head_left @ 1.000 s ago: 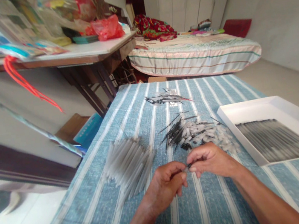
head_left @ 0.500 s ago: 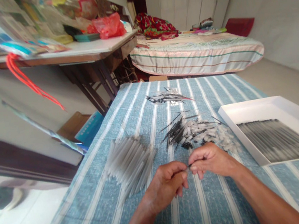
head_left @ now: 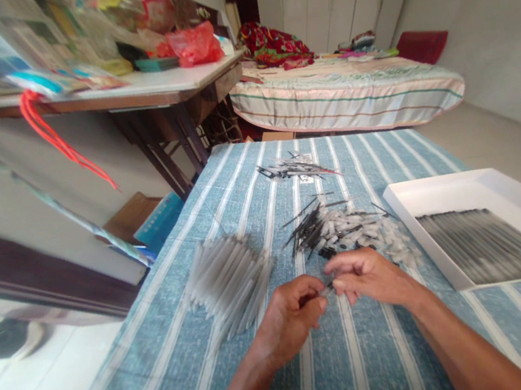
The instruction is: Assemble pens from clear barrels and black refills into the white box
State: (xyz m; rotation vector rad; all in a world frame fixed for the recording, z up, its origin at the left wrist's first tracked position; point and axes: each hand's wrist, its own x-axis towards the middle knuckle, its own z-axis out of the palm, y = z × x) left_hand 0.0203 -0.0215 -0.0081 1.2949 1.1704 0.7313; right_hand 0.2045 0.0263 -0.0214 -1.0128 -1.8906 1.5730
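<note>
Over the near middle of the striped cloth, my left hand and my right hand meet with pinched fingers. Between their fingertips is a small, thin, dark and clear piece, which looks like a pen part. Most of it is hidden by the fingers. To the left of my left hand lies a pile of grey translucent tubes. Just beyond my right hand is a heap of small white pieces mixed with thin black sticks.
At the right stands a white open box with a row of dark, pen-like sticks inside. A smaller pile of thin pieces lies at the table's far end. Beyond are a cluttered desk and a bed.
The fingertips of both hands have drawn slightly apart around the small piece, and the fingers have shifted their pinch. The view has moved a little; the piles and box look unchanged.
</note>
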